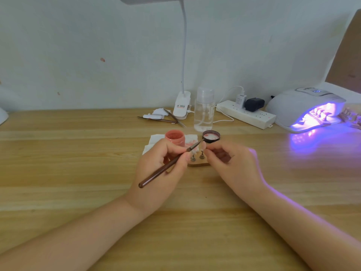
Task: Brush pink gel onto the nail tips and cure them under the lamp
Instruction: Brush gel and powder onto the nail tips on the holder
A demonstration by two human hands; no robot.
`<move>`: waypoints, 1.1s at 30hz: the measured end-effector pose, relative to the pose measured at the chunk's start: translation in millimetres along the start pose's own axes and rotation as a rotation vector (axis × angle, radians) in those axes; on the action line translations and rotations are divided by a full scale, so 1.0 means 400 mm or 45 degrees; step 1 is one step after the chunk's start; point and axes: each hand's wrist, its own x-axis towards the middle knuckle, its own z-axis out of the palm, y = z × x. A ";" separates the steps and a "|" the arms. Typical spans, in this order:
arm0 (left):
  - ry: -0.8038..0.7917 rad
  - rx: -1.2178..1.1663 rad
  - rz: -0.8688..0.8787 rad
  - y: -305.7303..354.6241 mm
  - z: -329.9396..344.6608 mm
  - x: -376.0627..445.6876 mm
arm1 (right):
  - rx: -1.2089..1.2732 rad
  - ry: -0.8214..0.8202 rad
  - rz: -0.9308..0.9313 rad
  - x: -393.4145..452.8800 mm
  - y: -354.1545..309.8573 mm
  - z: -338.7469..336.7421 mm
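Two small nail tips (197,151) upright.

At twelve o'clock we've got a white clip-on desk lamp (182,105) against the wall, a clear pump bottle (204,110) just beside it toward one o'clock. Farther toward two, a white power strip (252,115) carries a white charger (239,100) and a black adapter (254,104). At eleven o'clock we see spare brushes (164,119) lying beside crumpled white wipes (160,111) on the wooden table (78,153).

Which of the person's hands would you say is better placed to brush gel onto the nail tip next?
Left, probably: the left hand grips the brush, its bristles at the nail tip, which the right hand steadies.
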 end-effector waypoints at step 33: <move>-0.032 -0.197 -0.066 0.002 -0.005 -0.007 | 0.136 0.025 0.004 0.001 0.012 0.002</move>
